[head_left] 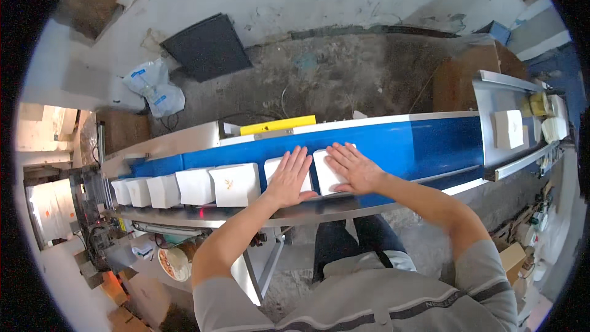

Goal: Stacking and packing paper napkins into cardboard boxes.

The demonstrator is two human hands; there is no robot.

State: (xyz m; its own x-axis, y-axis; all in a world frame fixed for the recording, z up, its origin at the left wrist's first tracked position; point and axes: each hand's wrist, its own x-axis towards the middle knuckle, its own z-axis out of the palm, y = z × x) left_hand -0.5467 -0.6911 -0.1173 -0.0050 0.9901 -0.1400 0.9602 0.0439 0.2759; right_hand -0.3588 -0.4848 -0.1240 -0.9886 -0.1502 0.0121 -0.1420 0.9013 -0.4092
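Observation:
My left hand (289,178) lies flat, fingers stretched forward, on a white square stack (270,167) that looks like paper napkins. Just to its right, my right hand (355,169) rests palm down on a similar white stack (324,177), with its fingers pointing left and forward. Both stacks sit on a blue conveyor belt (393,144), a narrow gap between them, and my hands cover much of their tops. Left of my left hand stands another white stack (235,185) with a small orange print. Several more white stacks (163,192) continue the row leftward.
A metal rail (319,210) runs along the belt's near edge. A yellow bar (278,125) lies along the far side. At right, a metal tray (491,95) holds a white stack (508,129). Beyond the belt are a dark panel (208,48) and a plastic bag (157,88).

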